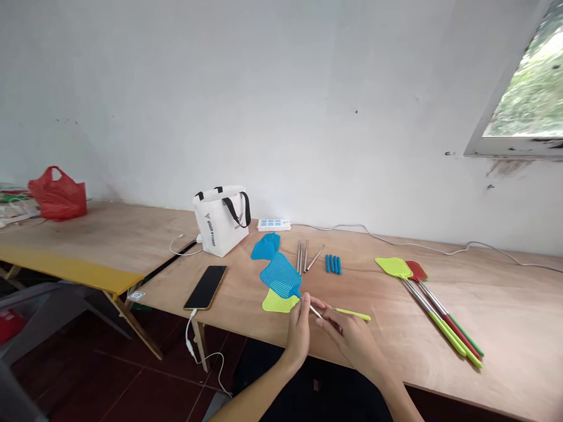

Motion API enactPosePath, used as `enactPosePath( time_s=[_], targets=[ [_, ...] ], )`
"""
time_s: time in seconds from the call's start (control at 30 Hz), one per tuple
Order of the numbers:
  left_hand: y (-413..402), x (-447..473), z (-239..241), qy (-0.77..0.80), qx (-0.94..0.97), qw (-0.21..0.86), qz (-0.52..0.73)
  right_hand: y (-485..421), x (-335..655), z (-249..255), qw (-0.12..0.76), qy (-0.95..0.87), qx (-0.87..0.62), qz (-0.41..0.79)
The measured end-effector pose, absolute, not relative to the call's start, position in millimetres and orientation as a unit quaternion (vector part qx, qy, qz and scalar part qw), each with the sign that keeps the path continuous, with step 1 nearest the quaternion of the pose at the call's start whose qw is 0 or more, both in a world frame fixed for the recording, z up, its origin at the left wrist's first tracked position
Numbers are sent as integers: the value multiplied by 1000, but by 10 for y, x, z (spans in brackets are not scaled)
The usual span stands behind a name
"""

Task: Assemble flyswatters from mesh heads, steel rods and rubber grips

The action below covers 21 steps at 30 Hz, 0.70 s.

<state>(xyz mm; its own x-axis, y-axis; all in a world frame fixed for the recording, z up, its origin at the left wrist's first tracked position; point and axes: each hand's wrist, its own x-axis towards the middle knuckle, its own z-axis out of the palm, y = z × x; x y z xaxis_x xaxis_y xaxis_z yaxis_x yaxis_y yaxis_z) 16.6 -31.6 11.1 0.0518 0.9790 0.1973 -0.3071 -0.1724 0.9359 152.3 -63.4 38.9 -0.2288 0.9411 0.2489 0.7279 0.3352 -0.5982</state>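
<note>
My left hand (299,331) pinches the metal rod of a fly swatter just below its blue mesh head (280,274). Close beside it, my right hand (345,334) has its fingers closed round the same rod, near the lime-green grip (353,314). A loose yellow-green swatter head (278,302) lies on the wooden table (505,328) under the blue one. More blue heads (265,246), several bare metal rods (304,255) and several blue grips (333,264) lie farther back.
Finished swatters with green and red handles (440,310) lie to the right. A black phone (206,286) on a white cable, a white tote bag (222,220) and a white power strip (273,224) are to the left. A red plastic bag (58,194) sits far left.
</note>
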Motion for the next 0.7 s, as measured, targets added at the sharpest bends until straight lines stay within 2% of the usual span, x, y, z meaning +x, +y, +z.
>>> enactPosePath(
  time_s=[0.13,0.3,0.47,0.7],
  targets=[
    [-199,71,164,340,456,548,614,-637,1610,407,258,-783,-548,141],
    [95,-303,358,355,398,483,695,-616,2103,448,261,-780,-544,164],
    [160,-429,461,363,407,441,712,-580,2544,459,268,-761,-566,169],
    [-43,-156,366,362,390,470,704,-671,2678,511,255,-735,-591,212]
  ],
)
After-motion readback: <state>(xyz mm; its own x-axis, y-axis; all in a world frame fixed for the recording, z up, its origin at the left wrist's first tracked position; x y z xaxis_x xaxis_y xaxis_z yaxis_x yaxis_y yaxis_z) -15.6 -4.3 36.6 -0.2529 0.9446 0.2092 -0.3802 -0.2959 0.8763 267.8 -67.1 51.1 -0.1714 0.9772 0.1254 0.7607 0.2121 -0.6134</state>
